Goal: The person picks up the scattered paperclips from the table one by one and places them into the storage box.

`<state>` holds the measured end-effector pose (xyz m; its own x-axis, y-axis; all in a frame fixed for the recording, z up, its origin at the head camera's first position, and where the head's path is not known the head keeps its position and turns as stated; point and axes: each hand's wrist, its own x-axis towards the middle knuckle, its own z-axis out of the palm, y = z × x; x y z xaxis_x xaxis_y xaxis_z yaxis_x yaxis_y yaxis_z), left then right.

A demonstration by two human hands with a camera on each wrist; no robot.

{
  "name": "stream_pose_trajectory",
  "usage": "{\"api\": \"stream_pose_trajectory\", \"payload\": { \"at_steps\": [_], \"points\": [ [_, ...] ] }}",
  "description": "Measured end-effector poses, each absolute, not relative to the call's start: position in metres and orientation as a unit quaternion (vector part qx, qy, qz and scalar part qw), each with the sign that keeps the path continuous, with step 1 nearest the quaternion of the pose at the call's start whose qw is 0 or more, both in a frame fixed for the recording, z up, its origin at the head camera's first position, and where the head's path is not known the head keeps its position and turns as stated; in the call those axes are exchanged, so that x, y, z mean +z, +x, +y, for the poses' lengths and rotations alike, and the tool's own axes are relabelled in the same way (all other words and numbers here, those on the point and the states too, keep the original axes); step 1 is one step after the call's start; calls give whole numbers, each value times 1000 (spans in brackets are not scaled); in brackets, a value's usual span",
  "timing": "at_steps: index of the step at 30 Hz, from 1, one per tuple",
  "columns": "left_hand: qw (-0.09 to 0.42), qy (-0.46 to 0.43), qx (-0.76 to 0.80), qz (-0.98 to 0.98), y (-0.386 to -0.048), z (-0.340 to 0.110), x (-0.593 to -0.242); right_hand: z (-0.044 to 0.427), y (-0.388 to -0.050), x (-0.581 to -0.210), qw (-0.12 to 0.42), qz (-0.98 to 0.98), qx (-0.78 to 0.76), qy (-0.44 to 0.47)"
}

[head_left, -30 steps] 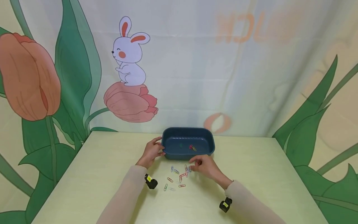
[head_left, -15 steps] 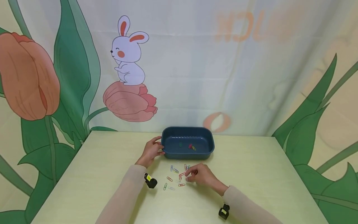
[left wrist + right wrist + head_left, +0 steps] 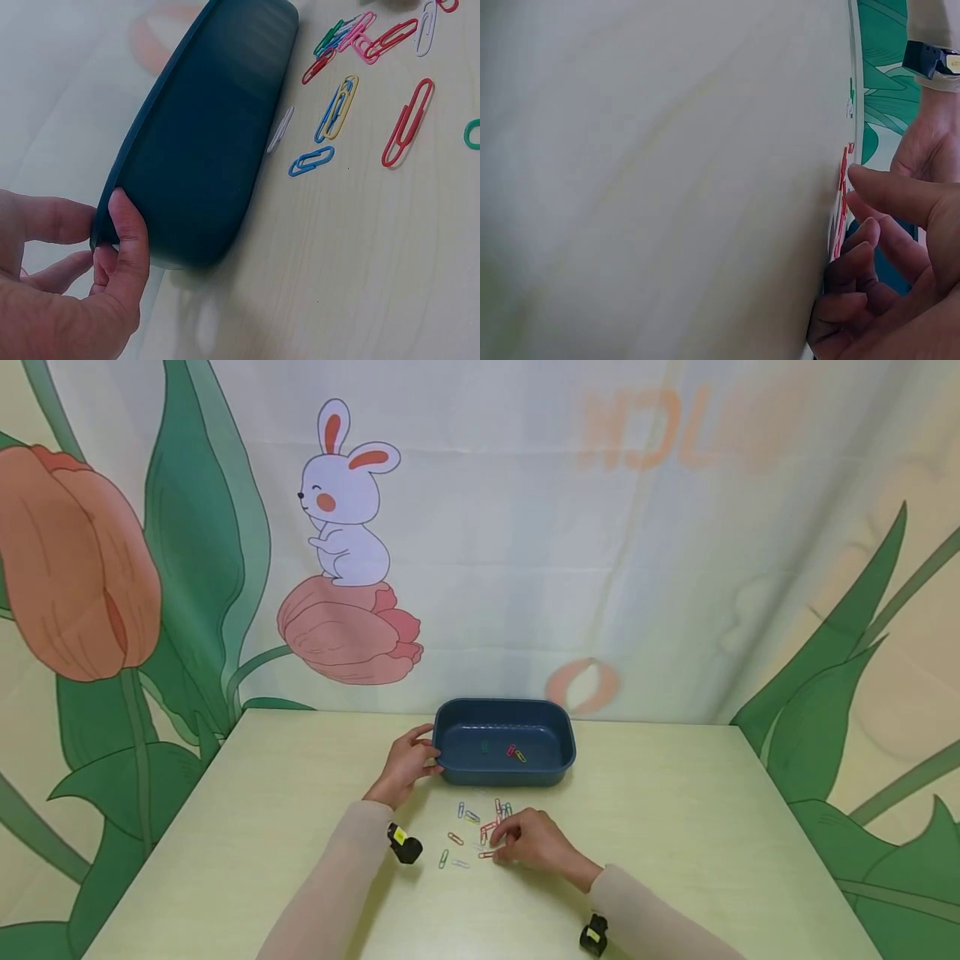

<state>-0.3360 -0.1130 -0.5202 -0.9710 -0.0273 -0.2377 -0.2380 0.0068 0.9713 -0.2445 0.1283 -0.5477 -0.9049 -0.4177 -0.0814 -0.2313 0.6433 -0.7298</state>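
Note:
At the left end of a dark blue plastic box [image 3: 502, 777], my left hand [image 3: 405, 770] pinches the rim; in the left wrist view the thumb [image 3: 129, 232] lies on the near wall with fingers behind it. Inside lie a green paper clip [image 3: 484, 747], a pinkish-red one and a yellow paper clip [image 3: 521, 756]. My right hand [image 3: 538, 842] is low over the table, at the right side of the scattered clips. Its thumb and forefinger are apart beside a red paper clip [image 3: 486, 855]; the right wrist view shows the other fingers [image 3: 855, 262] bent, with nothing visibly held.
Several loose paper clips lie on the pale table [image 3: 675, 827] in front of the box, among them a blue paper clip [image 3: 311, 160], a yellow paper clip [image 3: 342, 106] and a green paper clip [image 3: 444, 858]. A printed curtain [image 3: 487, 568] hangs behind the table.
My right hand has moved from near the box's front edge toward me and slightly left, down to the red paper clip. The left hand keeps its hold on the box.

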Motion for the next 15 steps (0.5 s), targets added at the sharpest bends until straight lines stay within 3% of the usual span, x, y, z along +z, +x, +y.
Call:
{"api": "stream_pose_trajectory", "payload": {
  "at_steps": [15],
  "points": [
    [79,-92,700,704,-335,-116,-524,120,-235,-550,118,919,-335,-172]
  ]
}}
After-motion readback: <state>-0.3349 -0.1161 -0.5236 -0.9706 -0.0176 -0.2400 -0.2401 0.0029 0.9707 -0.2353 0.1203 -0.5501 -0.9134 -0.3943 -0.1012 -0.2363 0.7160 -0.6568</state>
